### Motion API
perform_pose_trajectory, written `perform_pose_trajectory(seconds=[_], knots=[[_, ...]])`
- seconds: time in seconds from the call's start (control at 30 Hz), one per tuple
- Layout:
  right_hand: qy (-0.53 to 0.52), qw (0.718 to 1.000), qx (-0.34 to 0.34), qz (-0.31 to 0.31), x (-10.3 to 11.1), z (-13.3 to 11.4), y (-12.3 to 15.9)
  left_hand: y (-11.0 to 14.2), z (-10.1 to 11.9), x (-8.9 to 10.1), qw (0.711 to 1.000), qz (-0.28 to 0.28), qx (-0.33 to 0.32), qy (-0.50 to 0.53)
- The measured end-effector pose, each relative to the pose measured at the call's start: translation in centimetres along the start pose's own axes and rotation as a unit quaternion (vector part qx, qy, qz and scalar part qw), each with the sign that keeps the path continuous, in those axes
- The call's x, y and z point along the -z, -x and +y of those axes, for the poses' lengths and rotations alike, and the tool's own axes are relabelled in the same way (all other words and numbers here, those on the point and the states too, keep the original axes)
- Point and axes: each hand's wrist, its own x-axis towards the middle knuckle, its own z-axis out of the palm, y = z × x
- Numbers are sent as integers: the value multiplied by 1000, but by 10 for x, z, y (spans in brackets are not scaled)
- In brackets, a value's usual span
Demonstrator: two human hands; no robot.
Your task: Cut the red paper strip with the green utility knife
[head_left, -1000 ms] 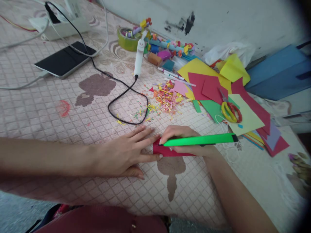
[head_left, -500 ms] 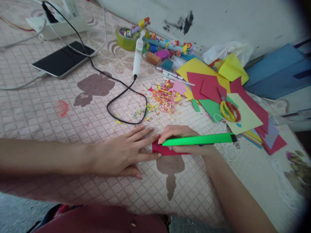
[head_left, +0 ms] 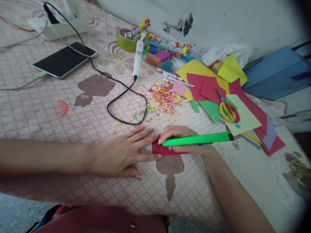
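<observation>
A small piece of red paper [head_left: 159, 150] lies on the patterned cloth in front of me. My left hand [head_left: 121, 152] rests flat beside it with fingers spread, and the fingertips press on its left edge. My right hand [head_left: 179, 133] grips a bright green pen [head_left: 194, 139] with a black end, tilted low over the red paper. Its dark tip meets the paper near the left side. The right fingers cover much of the sheet, so its far part is hidden.
Scissors [head_left: 227, 111] lie on coloured paper sheets [head_left: 245, 113] at the right. Paper scraps [head_left: 166, 98] are heaped ahead. A white glue gun [head_left: 138, 58] stands behind its looped black cable [head_left: 109, 113]. A dark tablet-like device [head_left: 64, 60] and power strip [head_left: 65, 30] are at far left.
Both hands keep nearly the same place on the red paper. The far end of the green pen has shifted very slightly left, along with a small shift of the view.
</observation>
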Motion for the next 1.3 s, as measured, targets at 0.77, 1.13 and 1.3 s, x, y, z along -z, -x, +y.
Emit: perform_pose_trajectory(seconds=[0.77, 1.13, 1.3], knots=[[30, 1000, 6, 3, -3, -10, -2, -2, 4, -3, 999, 11, 12, -32], [0, 1000, 3, -3, 1, 2, 0, -2, 4, 1, 999, -15, 17, -32], [10, 1000, 6, 1, 0, 0, -2, -3, 6, -2, 999, -2, 21, -29]])
